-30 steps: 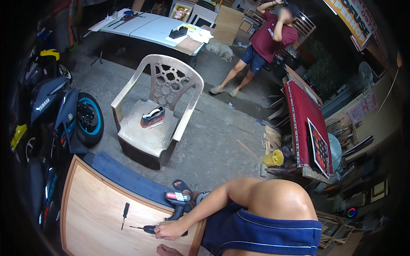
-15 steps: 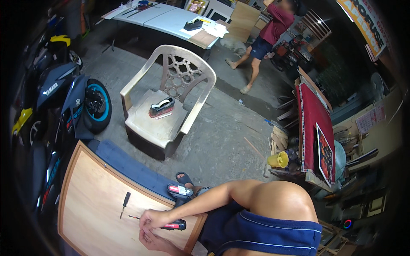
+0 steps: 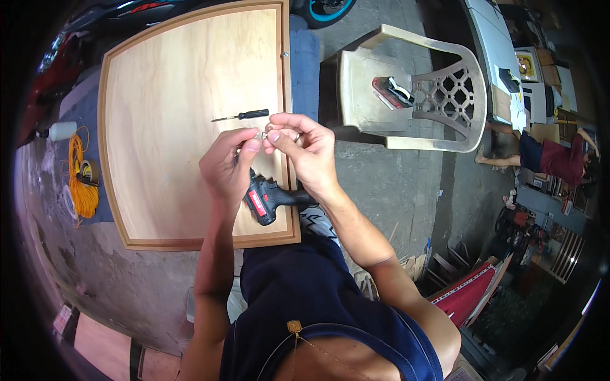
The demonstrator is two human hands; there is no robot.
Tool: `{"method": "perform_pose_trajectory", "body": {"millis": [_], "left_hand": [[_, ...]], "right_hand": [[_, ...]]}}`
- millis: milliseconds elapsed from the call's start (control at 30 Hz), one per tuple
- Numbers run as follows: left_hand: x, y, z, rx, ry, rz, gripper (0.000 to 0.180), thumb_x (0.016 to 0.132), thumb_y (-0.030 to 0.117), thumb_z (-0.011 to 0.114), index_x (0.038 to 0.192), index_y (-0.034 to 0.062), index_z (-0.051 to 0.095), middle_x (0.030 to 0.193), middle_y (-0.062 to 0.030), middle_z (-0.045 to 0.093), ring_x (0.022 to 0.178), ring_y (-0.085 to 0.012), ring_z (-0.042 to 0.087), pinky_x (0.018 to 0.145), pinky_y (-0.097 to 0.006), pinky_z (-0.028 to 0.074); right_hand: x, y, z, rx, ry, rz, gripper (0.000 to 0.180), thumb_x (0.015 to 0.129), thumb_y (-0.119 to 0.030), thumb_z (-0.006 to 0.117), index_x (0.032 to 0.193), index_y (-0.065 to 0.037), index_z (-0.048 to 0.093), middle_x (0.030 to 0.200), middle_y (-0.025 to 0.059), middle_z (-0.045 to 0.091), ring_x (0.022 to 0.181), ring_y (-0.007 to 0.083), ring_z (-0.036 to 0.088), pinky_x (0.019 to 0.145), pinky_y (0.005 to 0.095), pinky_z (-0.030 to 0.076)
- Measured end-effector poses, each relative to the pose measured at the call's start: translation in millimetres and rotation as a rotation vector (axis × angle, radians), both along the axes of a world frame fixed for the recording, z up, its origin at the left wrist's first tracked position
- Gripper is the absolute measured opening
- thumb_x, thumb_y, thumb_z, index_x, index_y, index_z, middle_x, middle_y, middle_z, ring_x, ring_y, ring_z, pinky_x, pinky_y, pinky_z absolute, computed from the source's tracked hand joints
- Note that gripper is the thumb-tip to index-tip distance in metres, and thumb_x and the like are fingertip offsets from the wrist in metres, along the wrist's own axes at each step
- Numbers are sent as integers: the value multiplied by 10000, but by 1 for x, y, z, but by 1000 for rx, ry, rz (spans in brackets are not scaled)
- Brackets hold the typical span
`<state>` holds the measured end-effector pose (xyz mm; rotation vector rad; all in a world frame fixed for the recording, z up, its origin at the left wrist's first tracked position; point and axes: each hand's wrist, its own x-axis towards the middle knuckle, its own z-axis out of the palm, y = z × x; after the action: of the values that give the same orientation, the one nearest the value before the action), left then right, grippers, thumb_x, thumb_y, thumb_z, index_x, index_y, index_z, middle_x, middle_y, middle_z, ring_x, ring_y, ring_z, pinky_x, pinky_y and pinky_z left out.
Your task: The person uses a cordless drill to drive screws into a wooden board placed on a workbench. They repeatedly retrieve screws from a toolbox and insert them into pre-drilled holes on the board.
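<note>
Head view: over the wooden panel (image 3: 184, 120), the left hand (image 3: 225, 168) and right hand (image 3: 302, 143) meet, fingertips pinched together on a small metal piece (image 3: 262, 134) too tiny to identify. A cordless drill (image 3: 270, 198) lies on the panel beneath the hands; a black-handled screwdriver (image 3: 244, 115) lies just beyond them. A plastic chair (image 3: 413, 95) stands right of the panel.
</note>
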<state>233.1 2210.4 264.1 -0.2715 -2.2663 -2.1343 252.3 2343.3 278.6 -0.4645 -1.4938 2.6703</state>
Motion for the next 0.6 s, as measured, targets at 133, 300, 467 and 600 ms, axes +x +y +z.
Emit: {"method": "perform_pose_trajectory", "body": {"millis": [133, 300, 467, 600], "left_hand": [[-6, 10, 13, -60, 152, -94, 127, 763, -4, 662, 885, 3, 627, 827, -98, 630, 688, -135, 609, 625, -233, 487], [-13, 10, 18, -165, 309, -122, 141, 719, 2, 703, 836, 10, 624, 771, -92, 622, 676, -160, 611, 592, -249, 488], [-18, 8, 19, -138, 298, -167, 159, 689, 7, 728, 799, 19, 614, 752, -88, 617, 671, -156, 601, 588, -251, 480], [-22, 2, 15, -30, 204, -241, 168, 685, -10, 726, 800, 16, 607, 783, -90, 616, 697, -143, 588, 623, -245, 470]], "right_hand": [[5, 4, 4, 13, 3, -1, 208, 792, 60, 607, 996, 73, 566, 860, 100, 615, 758, 127, 606, 685, 236, 508], [10, 6, 7, 68, 5, -44, 198, 777, 52, 635, 970, 58, 590, 885, 95, 630, 813, 122, 609, 731, 230, 503], [13, 4, 5, 84, 98, -93, 193, 761, 42, 658, 946, 48, 602, 865, 88, 641, 806, 115, 610, 740, 229, 494], [11, 7, 7, 300, 225, -102, 194, 753, 42, 665, 934, 42, 596, 863, 101, 647, 806, 125, 615, 737, 236, 493]]}}
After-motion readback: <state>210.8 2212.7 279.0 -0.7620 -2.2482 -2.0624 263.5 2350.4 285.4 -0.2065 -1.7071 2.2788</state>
